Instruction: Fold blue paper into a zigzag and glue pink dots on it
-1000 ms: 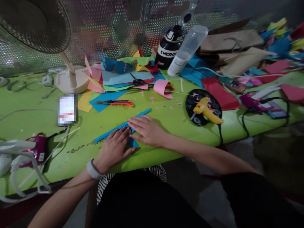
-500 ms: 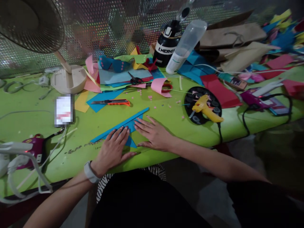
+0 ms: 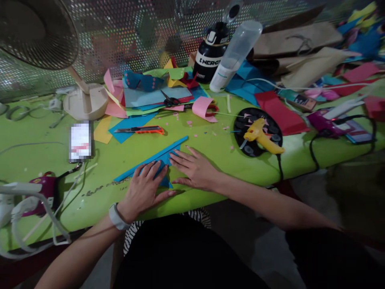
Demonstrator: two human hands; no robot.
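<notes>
A blue sheet of paper (image 3: 156, 156) lies near the table's front edge, its far side rolled into a narrow strip running diagonally. My left hand (image 3: 147, 182) rests flat on its left part, fingers stretched out and thumb apart. On the right end lies my right hand (image 3: 195, 168), palm down with fingers extended. Both hands cover much of the paper, and a blue corner shows between them. Beyond the paper is an orange utility knife (image 3: 140, 130) with its blade side pointing left.
A yellow glue gun (image 3: 260, 135) lies on a black round tray (image 3: 240, 138) at right. Scissors (image 3: 170, 100) and coloured papers are behind. A phone (image 3: 80, 140), power strips (image 3: 39, 190) and a fan (image 3: 86, 102) stand left. Bottles (image 3: 236, 56) are at the back.
My left hand has shifted very slightly on the blue paper, its index finger spreading a little from the others. My right hand stays in place. The view has moved slightly.
</notes>
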